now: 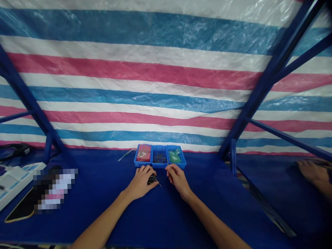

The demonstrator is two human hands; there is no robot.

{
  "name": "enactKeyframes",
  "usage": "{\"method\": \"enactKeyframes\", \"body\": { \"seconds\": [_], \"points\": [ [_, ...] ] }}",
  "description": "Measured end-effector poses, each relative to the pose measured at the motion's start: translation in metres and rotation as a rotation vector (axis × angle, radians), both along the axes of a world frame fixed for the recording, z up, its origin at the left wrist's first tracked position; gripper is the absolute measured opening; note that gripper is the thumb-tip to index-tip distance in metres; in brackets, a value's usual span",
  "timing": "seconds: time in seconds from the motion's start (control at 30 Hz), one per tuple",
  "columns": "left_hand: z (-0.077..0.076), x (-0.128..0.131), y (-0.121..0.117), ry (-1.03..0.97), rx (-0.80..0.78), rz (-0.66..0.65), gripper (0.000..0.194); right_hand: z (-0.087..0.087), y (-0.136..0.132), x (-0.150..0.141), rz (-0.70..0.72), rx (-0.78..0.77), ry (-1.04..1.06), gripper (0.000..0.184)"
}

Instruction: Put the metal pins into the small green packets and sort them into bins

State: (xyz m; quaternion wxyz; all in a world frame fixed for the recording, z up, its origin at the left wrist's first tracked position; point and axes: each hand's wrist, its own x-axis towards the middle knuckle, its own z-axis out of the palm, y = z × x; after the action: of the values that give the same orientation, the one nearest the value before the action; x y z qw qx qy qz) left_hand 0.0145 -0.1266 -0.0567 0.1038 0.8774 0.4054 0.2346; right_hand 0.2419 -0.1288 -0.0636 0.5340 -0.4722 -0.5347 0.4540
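My left hand (142,181) curls round a cluster of small dark screws (152,178) on the blue table, in front of the bins. One thin screw pokes out past its thumb. Just to the right, my right hand (177,178) is closed in a pinch before the green-filled bin; whatever is between its fingertips is too small to make out. Behind both hands stand three joined blue bins: the left bin (135,159) holds a reddish packet, the middle bin (159,165) loose dark screws, and the right bin (184,160) green plastic bags.
A thin pen-like tool (125,155) lies left of the bins. Further left are a phone (24,205), partly blurred out, and a white power strip (18,184). Blue frame posts (252,88) rise on both sides. Another person's hand (313,171) rests at the far right.
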Motion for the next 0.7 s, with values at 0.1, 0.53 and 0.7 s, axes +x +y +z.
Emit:
{"method": "enactKeyframes", "body": {
  "seconds": [0.1, 0.53, 0.7],
  "points": [
    [0.0008, -0.0003, -0.0004, 0.002, -0.002, 0.012, 0.025, -0.0024, 0.0000, -0.0003, 0.001, 0.006, -0.016, 0.040],
    [-0.0018, -0.0002, 0.0016, -0.004, -0.013, 0.004, 0.030, 0.0053, -0.0003, 0.0001, 0.008, -0.054, 0.061, 0.041],
    [0.0007, -0.0006, 0.0006, 0.000, -0.011, 0.006, 0.030, 0.0073, 0.0061, 0.0008, -0.005, -0.005, 0.050, 0.039]
  ]
}}
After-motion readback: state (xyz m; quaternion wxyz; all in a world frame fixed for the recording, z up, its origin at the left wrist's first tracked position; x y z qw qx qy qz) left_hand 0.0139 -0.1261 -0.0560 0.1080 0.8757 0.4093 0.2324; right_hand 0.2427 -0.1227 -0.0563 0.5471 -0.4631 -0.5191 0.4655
